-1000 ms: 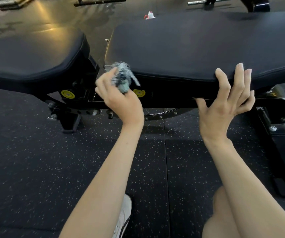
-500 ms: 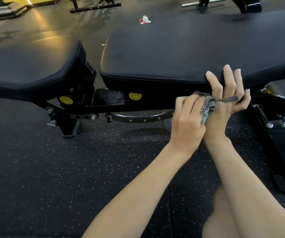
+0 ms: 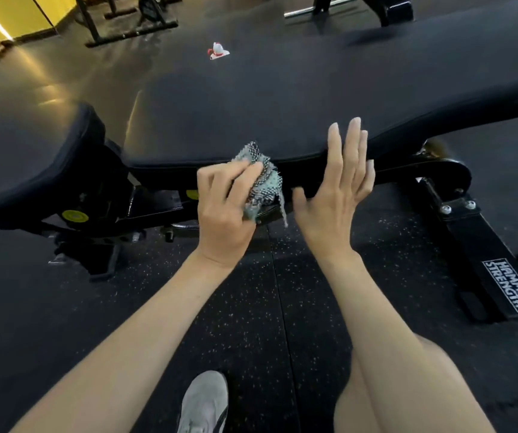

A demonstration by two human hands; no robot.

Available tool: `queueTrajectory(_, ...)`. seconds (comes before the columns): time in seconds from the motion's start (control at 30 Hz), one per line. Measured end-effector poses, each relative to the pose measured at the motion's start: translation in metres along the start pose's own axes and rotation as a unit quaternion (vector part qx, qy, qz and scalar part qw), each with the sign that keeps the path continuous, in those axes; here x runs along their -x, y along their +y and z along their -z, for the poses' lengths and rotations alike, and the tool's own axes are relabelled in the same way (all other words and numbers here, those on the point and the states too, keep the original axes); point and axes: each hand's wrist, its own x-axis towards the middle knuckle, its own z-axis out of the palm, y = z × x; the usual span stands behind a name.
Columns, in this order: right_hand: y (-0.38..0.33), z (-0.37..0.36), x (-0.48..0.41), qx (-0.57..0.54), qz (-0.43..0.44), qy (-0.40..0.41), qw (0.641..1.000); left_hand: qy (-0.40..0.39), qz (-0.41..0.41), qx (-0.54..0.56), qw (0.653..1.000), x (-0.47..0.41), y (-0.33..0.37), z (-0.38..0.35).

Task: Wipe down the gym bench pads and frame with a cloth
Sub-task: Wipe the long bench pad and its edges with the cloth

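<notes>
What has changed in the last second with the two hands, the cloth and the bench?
The left hand carried the cloth rightward along the side edge of the long pad, from the end near the seat pad to beside the right hand. The right hand's fingers straightened. Unchanged: the left hand's hold on the cloth, the right hand at the pad's edge, the bench frame.

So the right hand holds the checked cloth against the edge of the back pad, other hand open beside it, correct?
No. In the head view the left hand grips the checked cloth against the edge of the back pad; the right hand is the open one beside it.
</notes>
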Motion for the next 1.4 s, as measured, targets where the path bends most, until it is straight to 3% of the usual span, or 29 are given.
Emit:
queueTrajectory(0.1,0.0,0.012,-0.005,-0.111,-0.168,0.042,0.979,-0.028,-0.042,0.011,0.999,-0.005,0.019,-0.008)
queueTrajectory(0.23,0.027,0.024,-0.021,-0.254,-0.334,0.038,0.907,-0.082,-0.226,-0.007,0.971,-0.017,0.045,-0.04)
queueTrajectory(0.37,0.051,0.041,-0.039,-0.443,-0.498,0.041,0.745,-0.087,-0.326,-0.077,0.938,-0.028,0.05,-0.062)
queueTrajectory(0.5,0.064,0.049,-0.044,-0.608,-0.562,0.009,0.562,-0.133,-0.39,-0.106,0.905,-0.044,0.052,-0.063)
queueTrajectory(0.57,0.065,0.053,-0.041,-0.638,-0.569,0.006,0.519,-0.166,-0.41,-0.128,0.888,-0.058,0.065,-0.072)
queueTrajectory(0.67,0.064,0.058,-0.04,-0.639,-0.581,0.007,0.504,-0.207,-0.454,-0.17,0.85,-0.08,0.09,-0.091)
queueTrajectory(0.8,0.068,0.069,-0.047,-0.674,-0.587,0.045,0.447,-0.284,-0.472,-0.23,0.802,-0.104,0.123,-0.117)
queueTrajectory(0.9,0.071,0.075,-0.05,-0.68,-0.588,0.047,0.436,-0.379,-0.476,-0.243,0.756,-0.113,0.131,-0.123)
queueTrajectory(0.97,0.072,0.078,-0.05,-0.682,-0.585,0.04,0.437,-0.397,-0.501,-0.249,0.728,-0.116,0.127,-0.117)
queueTrajectory(1.1,0.069,0.079,-0.049,-0.685,-0.575,-0.005,0.448,-0.345,-0.559,-0.202,0.727,-0.11,0.104,-0.094)
queueTrajectory(1.23,0.066,0.083,-0.05,-0.682,-0.563,-0.049,0.463,-0.328,-0.546,-0.16,0.754,-0.099,0.079,-0.069)
queueTrajectory(1.4,0.072,0.084,-0.05,-0.673,-0.554,-0.085,0.482,-0.318,-0.555,-0.146,0.755,-0.09,0.06,-0.046)
